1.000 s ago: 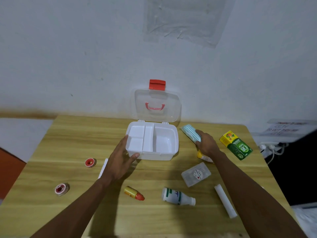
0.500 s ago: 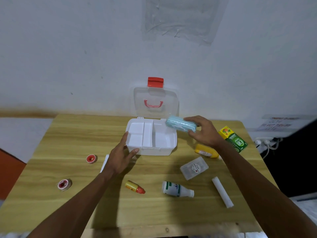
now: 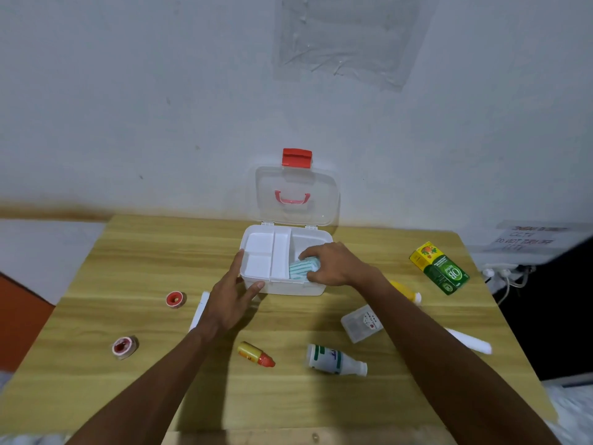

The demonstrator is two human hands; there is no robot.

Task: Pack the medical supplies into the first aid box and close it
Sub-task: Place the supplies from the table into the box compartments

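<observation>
The person stands over a light wooden table (image 3: 160,252), and the step in hand is the placing of one supply into the box. The right hand (image 3: 333,264) is down in the large right compartment of the white plastic first aid box (image 3: 285,287). Its fingers are curled round a pale teal striped packet (image 3: 303,268), which lies tilted beside the divider. Whether the packet rests on the bottom, I cannot tell. The left hand (image 3: 231,293) steadies the box at its near left corner, with straight fingers along the left wall and the thumb against the front wall, gripping nothing. The clear hinged lid (image 3: 296,194) stands upright behind, its red latch (image 3: 296,157) at the top, so the box is fully open. I judge that the task is only at its beginning, because many supplies lie outside the box: a green and yellow carton (image 3: 441,268), a yellow bottle (image 3: 406,290) partly hidden by the right forearm, a small clear plastic case (image 3: 361,322), a white roll (image 3: 471,342), a white bottle with green print (image 3: 333,362), a small yellow dropper bottle with a red cap (image 3: 255,354), and two red-centred tape rolls (image 3: 175,298). The next move, I think, calls for letting the packet lie flat so that it takes little room, then reaching for a near item such as the yellow bottle, with the left hand holding the light box against sliding.
</observation>
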